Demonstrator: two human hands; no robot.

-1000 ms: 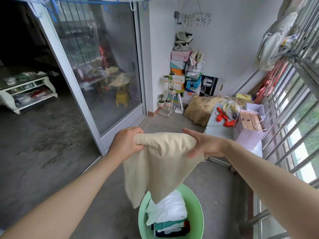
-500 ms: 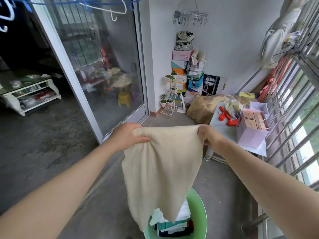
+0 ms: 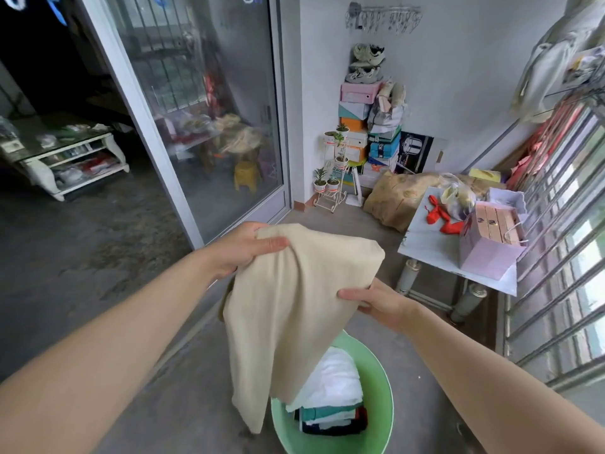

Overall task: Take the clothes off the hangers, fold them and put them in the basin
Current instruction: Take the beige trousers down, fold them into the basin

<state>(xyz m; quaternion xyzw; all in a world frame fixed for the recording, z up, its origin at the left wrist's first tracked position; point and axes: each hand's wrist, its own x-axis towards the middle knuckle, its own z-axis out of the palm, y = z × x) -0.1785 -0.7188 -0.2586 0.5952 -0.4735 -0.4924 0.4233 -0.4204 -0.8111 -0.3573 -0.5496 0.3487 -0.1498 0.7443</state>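
A cream garment (image 3: 294, 309) hangs in front of me, partly folded, its lower end dangling over the green basin (image 3: 381, 398) on the floor. My left hand (image 3: 248, 249) grips its top left corner, thumb on the near side. My right hand (image 3: 376, 301) holds the garment's right edge lower down, thumb on the front and fingers behind the cloth. Inside the basin lies a stack of folded clothes (image 3: 334, 404), white on top, teal, red and dark ones below. Hangers (image 3: 55, 8) show faintly at the top left edge.
A sliding glass door (image 3: 203, 103) stands to the left. A small table (image 3: 458, 253) with a pink gift bag (image 3: 487, 247) is on the right beside the window bars (image 3: 563, 240). Shoe boxes (image 3: 363, 126) and a plant stand (image 3: 334, 172) fill the far corner.
My right hand has dropped from the garment's top right corner to its right edge lower down, bringing that side over. The left hand kept its grip on the top left corner.
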